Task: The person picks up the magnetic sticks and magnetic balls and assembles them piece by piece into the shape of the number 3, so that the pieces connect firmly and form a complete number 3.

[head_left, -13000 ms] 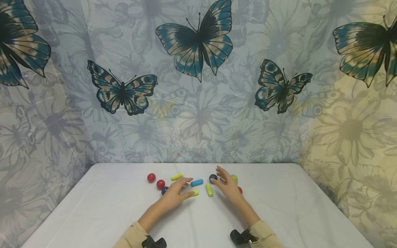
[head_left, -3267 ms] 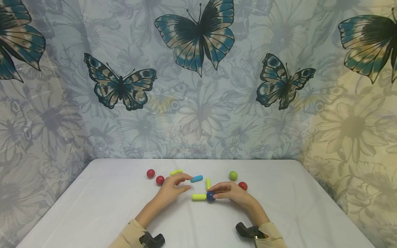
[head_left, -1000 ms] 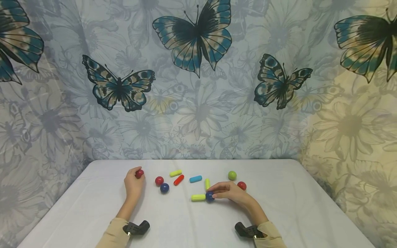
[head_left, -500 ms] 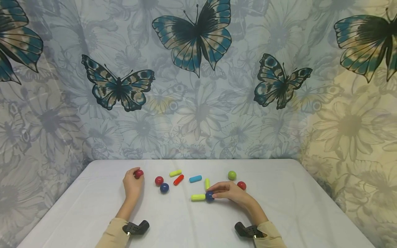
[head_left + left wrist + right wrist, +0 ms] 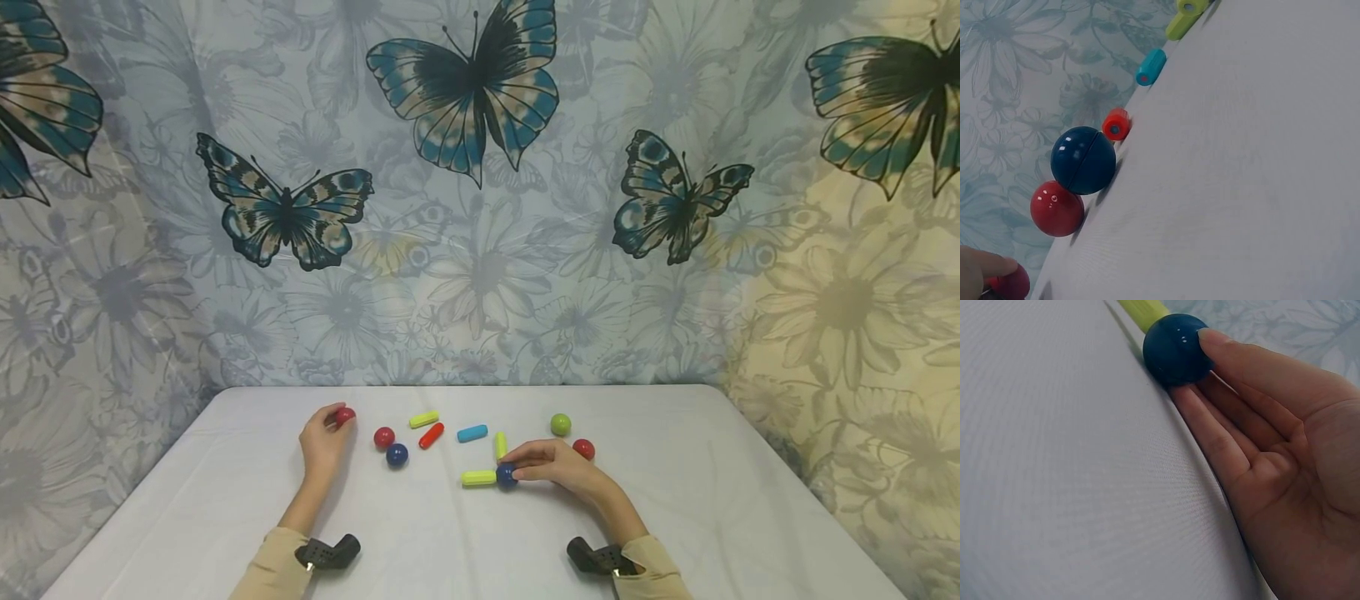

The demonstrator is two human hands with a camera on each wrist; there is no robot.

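Observation:
My left hand (image 5: 322, 446) pinches a glossy red ball (image 5: 347, 415) at the far left of the group; in the left wrist view only a fingertip and part of that ball (image 5: 1012, 283) show. With thumb and fingers, my right hand (image 5: 562, 468) grips a dark blue ball (image 5: 506, 476) low on the cloth. That ball meets the right end of a yellow-green stick (image 5: 477, 478), as the right wrist view also shows. Just behind them lies another yellow-green stick (image 5: 501, 446), its near end close to my right fingers.
On the white-covered table (image 5: 420, 542) lie another red ball (image 5: 384, 438), a second blue ball (image 5: 397, 455), a red stick (image 5: 431, 436), a third yellow-green stick (image 5: 423, 419) and a blue stick (image 5: 472, 433). Rightward are a green ball (image 5: 560, 425) and a red ball (image 5: 583, 450).
My left hand went from the middle to the far-left red ball, took hold of it and shifted it slightly right. Earlier, my right hand brought the blue ball to the stick's end; it stays there.

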